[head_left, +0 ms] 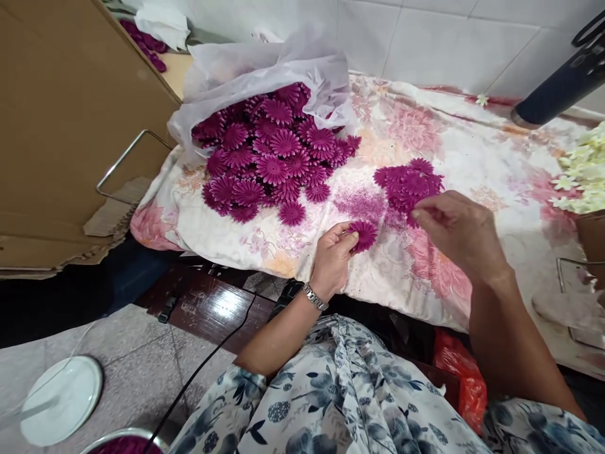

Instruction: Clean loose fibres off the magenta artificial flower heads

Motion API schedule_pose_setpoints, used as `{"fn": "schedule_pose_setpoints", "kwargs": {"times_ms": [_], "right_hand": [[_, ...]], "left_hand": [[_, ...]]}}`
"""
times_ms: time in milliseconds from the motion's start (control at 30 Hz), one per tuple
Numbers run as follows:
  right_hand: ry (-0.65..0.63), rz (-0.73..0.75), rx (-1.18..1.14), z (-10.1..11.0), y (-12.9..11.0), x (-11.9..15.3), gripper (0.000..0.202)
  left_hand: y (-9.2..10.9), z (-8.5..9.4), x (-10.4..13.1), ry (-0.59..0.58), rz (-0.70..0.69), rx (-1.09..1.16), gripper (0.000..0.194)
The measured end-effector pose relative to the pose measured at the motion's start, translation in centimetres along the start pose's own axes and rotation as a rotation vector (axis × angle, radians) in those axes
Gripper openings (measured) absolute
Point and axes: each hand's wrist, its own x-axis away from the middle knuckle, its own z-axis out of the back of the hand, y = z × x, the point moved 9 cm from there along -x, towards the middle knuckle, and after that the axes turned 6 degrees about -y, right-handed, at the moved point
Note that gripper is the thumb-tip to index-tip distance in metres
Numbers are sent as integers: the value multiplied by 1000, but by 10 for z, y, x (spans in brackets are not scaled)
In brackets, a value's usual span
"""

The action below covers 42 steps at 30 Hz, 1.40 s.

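Between the 2 hands, on the flowered cloth (416, 135), lies a smear of purple dust (360, 203). The left hand (332, 257) pinches 1 purple fabric flower (363, 234) between thumb and fingers, just above the cloth's near edge. The right hand (460, 232) has its fingertips pressed together at the edge of a small pile of flowers (409, 183); whether it grips one I cannot tell. Beyond the left hand, a big heap of flowers (271, 154) spills from a plastic bag (265, 66). Left of that stands a cardboard box (61, 126). Far right of the right hand sit cream flowers (583, 170).
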Motion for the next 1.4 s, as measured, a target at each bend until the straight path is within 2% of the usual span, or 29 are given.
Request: {"fn": "schedule_pose_setpoints", "kwargs": {"times_ms": [100,167,333,667,767,833,867,933,1000,1067,1133,1200,1300,1400], "right_hand": [[-119,151,-221,-23,-44,6,13],[-95,179,-268,-35,-59,8,11],[-13,158,-401,-46,-57,11,13],[36,52,-473,-50,-65,21,8],[42,-61,-593,-50,-44,20,5],[126,-165,-580,-36,-12,15,7],[198,-226,-506,-24,7,13,9],[344,-349,-209,5,39,11,12],[284,-377,27,13,49,3,12],[176,-303,70,5,36,-2,18],[68,-155,-68,-14,3,-1,20],[-54,12,-241,-39,-37,4,12],[-60,145,-347,-56,-71,9,11],[17,188,-368,-56,-74,10,11]], "left_hand": [[-4,-6,3,-35,0,1,19],[-8,-10,6,-89,27,14,16],[-9,-9,12,-151,60,2,19],[-3,6,12,-94,-7,-45,21],[-2,13,11,-62,-12,-13,22],[-2,17,10,-37,13,15,24],[-3,19,10,-27,29,27,25],[-3,20,10,-19,56,47,26],[-2,20,9,-24,59,57,26],[0,19,8,-29,45,57,25],[4,17,8,-36,17,31,24],[6,13,9,-66,7,-10,23],[3,9,11,-111,42,-41,20],[4,8,12,-120,31,-33,22]]}}
